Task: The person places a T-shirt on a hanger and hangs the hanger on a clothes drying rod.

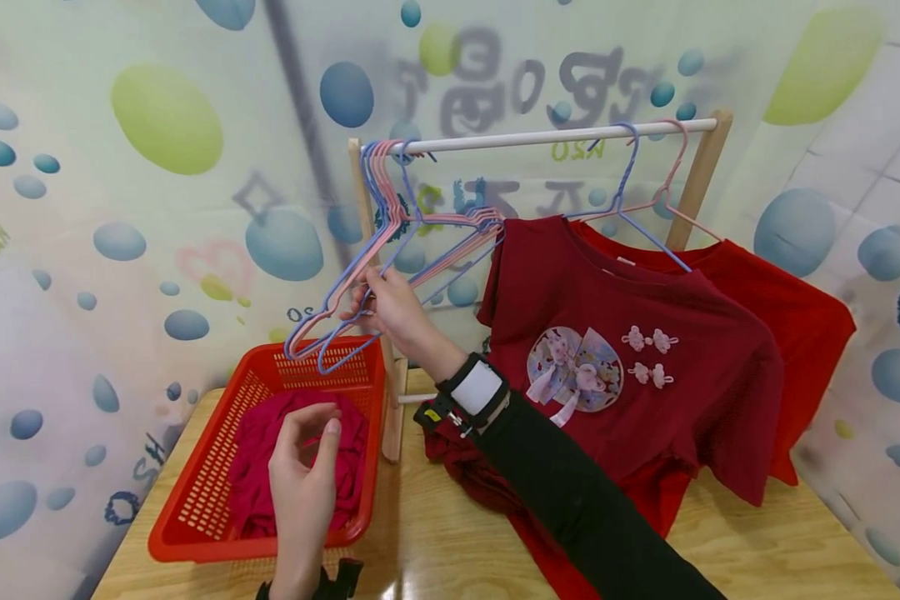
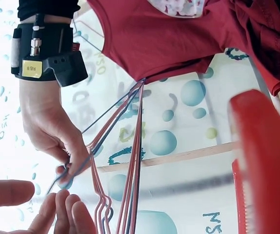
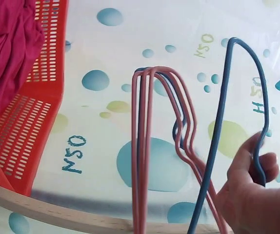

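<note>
Counter point(image 1: 450, 533): pale wood, carrying the rack and the basket.
Rack point(image 1: 510, 140): wooden posts joined by a white rail, hangers along it.
Dark-red shirt point(image 1: 690, 392): hung toward the rail's right end, in front of a brighter red shirt point(image 1: 813, 342); both look soft and limp.
Basket point(image 1: 217, 550): red plastic, left of the rack, with crumpled magenta cloth point(image 1: 255, 450) inside.
Hanger bunch point(image 3: 149, 122): pink and blue, crowded at the rail's left end.
Blue hanger point(image 3: 221, 105): at the near side of that bunch, its hook up at the rail. Probably very light, smooth coated wire — stiff enough to keep its shape, a little springy, hardly fragile. It may swivel or slide if pinched at one end, and could snag its neighbours; the neck below the hook should give the steadiest hold.
Right hand point(image 1: 397, 308): fingers curled round the blue hanger's sloping shoulder — well below the hook.
Left hand point(image 1: 303, 467): loosely curved in front of the basket, holding nothing.
</note>
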`<state>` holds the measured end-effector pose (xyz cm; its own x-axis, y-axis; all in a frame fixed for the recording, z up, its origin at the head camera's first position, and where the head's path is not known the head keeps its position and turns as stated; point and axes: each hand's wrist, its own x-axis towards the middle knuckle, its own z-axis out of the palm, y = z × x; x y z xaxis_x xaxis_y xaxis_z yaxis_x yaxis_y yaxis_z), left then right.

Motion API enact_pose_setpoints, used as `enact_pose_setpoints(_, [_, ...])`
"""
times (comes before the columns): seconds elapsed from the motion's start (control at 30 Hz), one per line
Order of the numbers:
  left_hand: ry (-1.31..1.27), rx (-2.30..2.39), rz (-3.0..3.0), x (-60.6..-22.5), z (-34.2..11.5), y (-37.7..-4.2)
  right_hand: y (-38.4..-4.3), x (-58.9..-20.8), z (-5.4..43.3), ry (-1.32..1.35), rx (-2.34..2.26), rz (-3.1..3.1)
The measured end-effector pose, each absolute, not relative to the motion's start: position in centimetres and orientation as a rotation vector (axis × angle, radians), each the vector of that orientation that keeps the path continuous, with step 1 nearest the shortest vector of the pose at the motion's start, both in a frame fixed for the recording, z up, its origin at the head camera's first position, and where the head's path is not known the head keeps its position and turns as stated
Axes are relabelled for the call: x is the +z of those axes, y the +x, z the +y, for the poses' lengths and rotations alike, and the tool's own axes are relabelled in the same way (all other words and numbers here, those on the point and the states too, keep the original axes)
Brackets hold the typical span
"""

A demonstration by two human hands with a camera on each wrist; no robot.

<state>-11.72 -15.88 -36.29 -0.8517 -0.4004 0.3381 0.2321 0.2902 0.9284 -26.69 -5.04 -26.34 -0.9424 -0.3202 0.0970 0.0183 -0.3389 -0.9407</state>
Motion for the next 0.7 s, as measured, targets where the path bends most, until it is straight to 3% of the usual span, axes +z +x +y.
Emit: enact_pose_setpoints(0.7, [0.129, -1.602, -2.026, -36.4, -15.9, -11.7, -24.2, -23.1, -1.9, -0.587, -2.461, 1.412])
